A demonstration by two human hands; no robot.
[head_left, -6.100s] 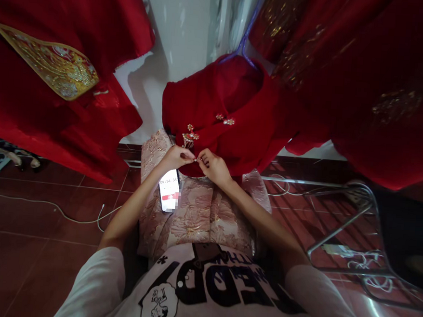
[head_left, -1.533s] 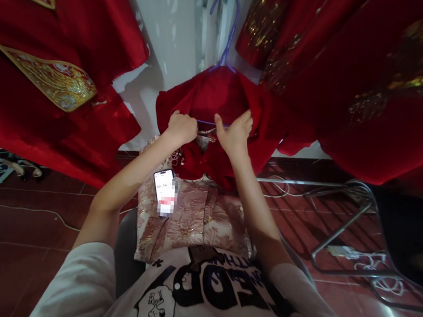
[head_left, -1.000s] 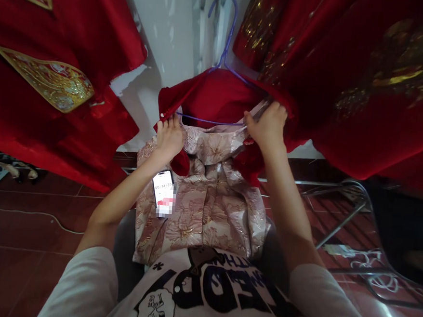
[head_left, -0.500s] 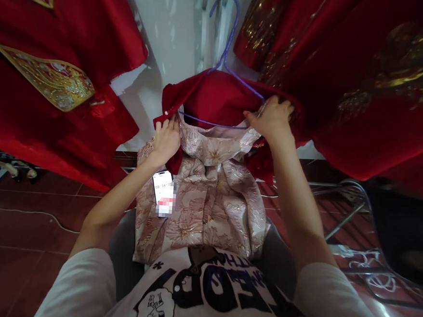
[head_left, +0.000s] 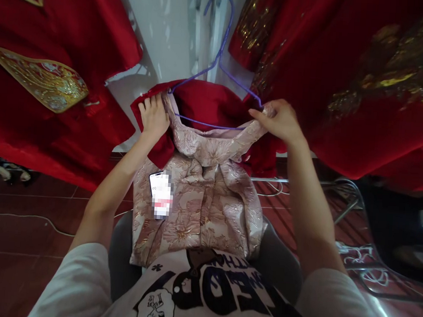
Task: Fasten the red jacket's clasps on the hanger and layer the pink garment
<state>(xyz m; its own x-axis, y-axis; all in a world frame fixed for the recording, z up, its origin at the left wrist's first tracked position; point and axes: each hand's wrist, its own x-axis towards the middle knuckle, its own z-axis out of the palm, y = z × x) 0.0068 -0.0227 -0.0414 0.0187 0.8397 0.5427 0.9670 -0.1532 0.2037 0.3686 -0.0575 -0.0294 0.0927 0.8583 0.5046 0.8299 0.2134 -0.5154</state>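
A pink brocade dress [head_left: 190,205] with a shiny floral pattern lies over my lap, its bodice raised toward the wall. Inside its neckline sits a purple wire hanger [head_left: 210,125], the hook pointing up. Red cloth [head_left: 208,100] shows behind the bodice and spreads out on both sides. My left hand [head_left: 154,116] grips the left shoulder edge, fingers over the red cloth and its thumb hidden. At the hanger's right end, my right hand [head_left: 281,120] has the dress's right shoulder edge between thumb and fingers. A lit phone [head_left: 161,196] rests on the skirt.
Red garments with gold embroidery hang on the left [head_left: 57,85] and right [head_left: 346,90]. A pale wall [head_left: 158,39] stands ahead. Metal-framed black chair [head_left: 360,202] and white cables [head_left: 364,256] are at right. Red tiles [head_left: 20,242] cover the floor.
My hands have moved apart, the left one outward to the left. The neckline is spread wider, and the hanger's left end now shows at the left shoulder.
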